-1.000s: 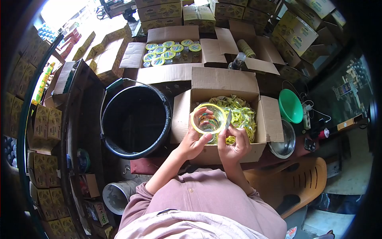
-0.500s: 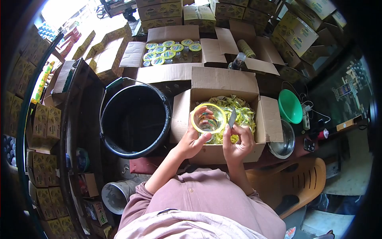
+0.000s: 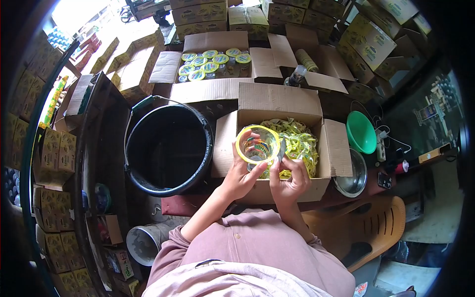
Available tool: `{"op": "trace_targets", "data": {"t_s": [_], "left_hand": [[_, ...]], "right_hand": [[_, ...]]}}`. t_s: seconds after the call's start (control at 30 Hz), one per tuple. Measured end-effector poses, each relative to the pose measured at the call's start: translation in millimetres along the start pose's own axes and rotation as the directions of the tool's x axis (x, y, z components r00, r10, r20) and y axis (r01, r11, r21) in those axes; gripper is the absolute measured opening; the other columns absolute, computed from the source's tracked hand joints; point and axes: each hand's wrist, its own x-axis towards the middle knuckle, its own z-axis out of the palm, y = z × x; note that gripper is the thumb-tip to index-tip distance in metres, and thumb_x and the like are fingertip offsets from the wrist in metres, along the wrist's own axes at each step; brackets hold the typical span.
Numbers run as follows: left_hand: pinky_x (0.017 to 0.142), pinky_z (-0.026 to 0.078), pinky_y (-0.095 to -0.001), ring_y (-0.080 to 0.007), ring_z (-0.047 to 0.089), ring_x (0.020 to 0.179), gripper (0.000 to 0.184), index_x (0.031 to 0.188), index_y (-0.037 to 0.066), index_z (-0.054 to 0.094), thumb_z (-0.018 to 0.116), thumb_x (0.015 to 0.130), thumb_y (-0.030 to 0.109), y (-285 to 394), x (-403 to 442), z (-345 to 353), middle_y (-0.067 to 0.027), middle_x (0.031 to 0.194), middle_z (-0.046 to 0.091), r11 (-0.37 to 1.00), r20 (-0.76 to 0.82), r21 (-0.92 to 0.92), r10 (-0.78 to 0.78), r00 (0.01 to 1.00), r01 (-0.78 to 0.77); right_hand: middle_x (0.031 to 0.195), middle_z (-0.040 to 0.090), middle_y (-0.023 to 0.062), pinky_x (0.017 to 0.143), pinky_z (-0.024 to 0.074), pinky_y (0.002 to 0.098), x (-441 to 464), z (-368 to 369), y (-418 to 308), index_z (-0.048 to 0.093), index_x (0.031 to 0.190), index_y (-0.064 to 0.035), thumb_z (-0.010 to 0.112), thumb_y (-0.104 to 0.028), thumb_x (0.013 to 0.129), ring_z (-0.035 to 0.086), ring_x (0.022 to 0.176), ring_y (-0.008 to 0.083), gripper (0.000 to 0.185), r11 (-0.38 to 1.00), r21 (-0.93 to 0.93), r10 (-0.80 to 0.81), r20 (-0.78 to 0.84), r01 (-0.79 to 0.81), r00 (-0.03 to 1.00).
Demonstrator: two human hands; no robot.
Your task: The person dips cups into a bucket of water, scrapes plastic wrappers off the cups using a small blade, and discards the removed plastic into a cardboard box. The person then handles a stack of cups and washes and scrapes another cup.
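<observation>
Over the open carton point(image 3: 279, 99), the left hand point(image 3: 240, 174) holds a clear cup point(image 3: 256, 145) with a yellow rim, while the right hand point(image 3: 290, 183), above the carton's near edge, pinches a small flat blade point(image 3: 282, 147) at the cup's right side; the blade seems to touch the rim, though fingers and glare make this hard to confirm. Yellow strips point(image 3: 305, 148) lie heaped inside the carton, a black bucket point(image 3: 151, 148) stands to its left, and 2 bowls sit to its right, a green bowl point(image 3: 361, 131) and, nearer the person, a metal bowl point(image 3: 359, 174). Beyond the carton, toward its left, a second box point(image 3: 213, 91) holds lidded cups point(image 3: 209, 67).
</observation>
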Motion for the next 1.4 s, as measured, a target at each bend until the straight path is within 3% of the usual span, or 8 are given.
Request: {"op": "trace_targets", "data": {"t_s": [0.33,0.43,0.57,0.67,0.8,1.2,1.4], "left_hand": [[0.093,0.035,-0.0346,-0.0231,0.041,0.109,0.067,0.130,0.002,0.019,0.062,0.079,0.014,2.8,-0.5,-0.4,-0.0151,0.117,0.035,0.997,0.026,0.060,-0.048,0.999,0.046],[0.093,0.036,-0.0344,-0.0231,0.042,0.107,0.068,0.129,0.003,0.019,0.062,0.079,0.015,1.7,-1.9,-0.7,-0.0149,0.117,0.036,0.997,0.057,0.042,-0.062,0.996,0.059],[0.092,0.036,-0.0342,-0.0225,0.043,0.106,0.067,0.129,0.003,0.021,0.062,0.077,0.016,3.3,-1.2,-3.1,-0.0143,0.116,0.037,0.998,0.111,0.017,-0.070,0.991,0.068],[0.090,0.037,-0.0328,-0.0209,0.044,0.106,0.070,0.128,0.002,0.024,0.066,0.075,0.015,-5.8,-1.9,-4.3,-0.0131,0.115,0.038,0.993,0.135,-0.080,-0.070,0.988,0.082],[0.085,0.042,-0.0293,-0.0177,0.046,0.104,0.075,0.128,0.003,0.026,0.071,0.069,0.009,1.7,3.6,-4.9,-0.0110,0.114,0.039,0.998,0.097,-0.046,-0.028,0.995,0.032],[0.088,0.040,-0.0306,-0.0177,0.047,0.104,0.066,0.127,0.003,0.026,0.065,0.074,0.002,0.5,2.5,-2.5,-0.0105,0.113,0.042,0.995,0.037,-0.083,-0.049,0.998,0.052],[0.090,0.040,-0.0313,-0.0181,0.047,0.106,0.068,0.128,0.003,0.026,0.065,0.073,0.000,-1.8,-0.8,-3.5,-0.0113,0.114,0.042,0.999,0.108,-0.004,-0.041,0.993,0.042]], "right_hand": [[0.066,0.055,0.0048,0.049,0.0458,0.0224,6.4,1.4,4.4,0.063,0.090,0.0002,0.065,0.002,0.066,0.055,0.053,0.0113,0.025,0.995,-0.086,-0.058,-0.012,0.057,0.998],[0.068,0.057,0.0070,0.051,0.0455,0.0236,10.3,-0.7,3.5,0.060,0.082,0.0007,0.065,0.004,0.065,0.057,0.055,0.0136,0.019,0.994,-0.106,-0.016,0.014,0.017,1.000],[0.068,0.057,0.0070,0.052,0.0451,0.0228,15.5,-4.0,14.5,0.059,0.083,0.0004,0.065,0.006,0.064,0.057,0.056,0.0138,0.021,0.999,-0.023,-0.042,0.052,0.043,0.998],[0.068,0.057,0.0066,0.053,0.0439,0.0222,16.6,-4.8,15.8,0.059,0.083,0.0004,0.065,0.007,0.065,0.056,0.056,0.0130,0.020,1.000,0.028,0.003,0.059,-0.005,0.998],[0.068,0.056,0.0062,0.052,0.0426,0.0223,9.7,-10.1,11.9,0.058,0.083,0.0006,0.064,0.007,0.068,0.054,0.056,0.0115,0.017,0.997,0.068,0.039,0.060,-0.043,0.997],[0.064,0.056,0.0054,0.050,0.0450,0.0223,2.0,-9.4,4.7,0.065,0.089,-0.0013,0.065,0.005,0.066,0.056,0.053,0.0109,0.024,0.999,-0.021,-0.043,0.036,0.043,0.998],[0.065,0.056,0.0061,0.051,0.0456,0.0223,4.0,-8.6,8.0,0.064,0.088,0.0000,0.064,0.005,0.066,0.056,0.054,0.0118,0.023,1.000,0.005,-0.011,0.045,0.011,0.999]]}}
